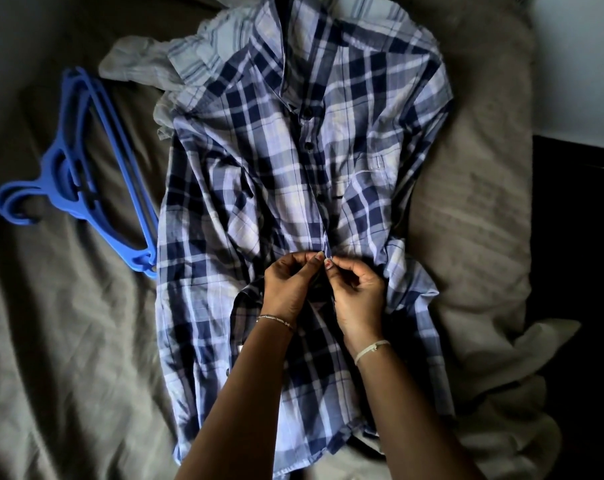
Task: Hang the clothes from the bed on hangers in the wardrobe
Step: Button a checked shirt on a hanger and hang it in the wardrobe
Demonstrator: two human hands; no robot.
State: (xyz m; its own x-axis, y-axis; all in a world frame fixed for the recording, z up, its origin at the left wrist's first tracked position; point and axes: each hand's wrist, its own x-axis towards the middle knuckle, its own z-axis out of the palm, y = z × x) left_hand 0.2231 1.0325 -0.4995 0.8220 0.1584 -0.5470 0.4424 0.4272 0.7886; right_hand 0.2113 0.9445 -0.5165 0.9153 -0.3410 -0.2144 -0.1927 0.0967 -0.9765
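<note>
At the shirt's front opening, about midway down the placket, both hands meet: the left hand (286, 289) and the right hand (357, 296) each pinch an edge of the plaid shirt (276, 174) between thumb and fingertips, the two pinches almost touching, seemingly working a button, though whether fastening or undoing it cannot be told. The shirt lies flat and face up on the bed sheet (68, 341), its collar far beyond the grip and its hem back toward the person under the forearms. Beyond the grip, the dark buttons (308, 146) up the placket look closed. Well off to the left of the grip, a stack of blue plastic hangers (52, 178) lies on the sheet, its near end touching the shirt's side. Far beyond the grip and to its left, a pale striped garment (203, 46) pokes out from under the shirt's shoulder. To the right of the grip sits a pillow (473, 202). By my reading the task is at an early stage: no garment is on a hanger, the wardrobe is out of view, and at least two pieces are left to hang
</note>
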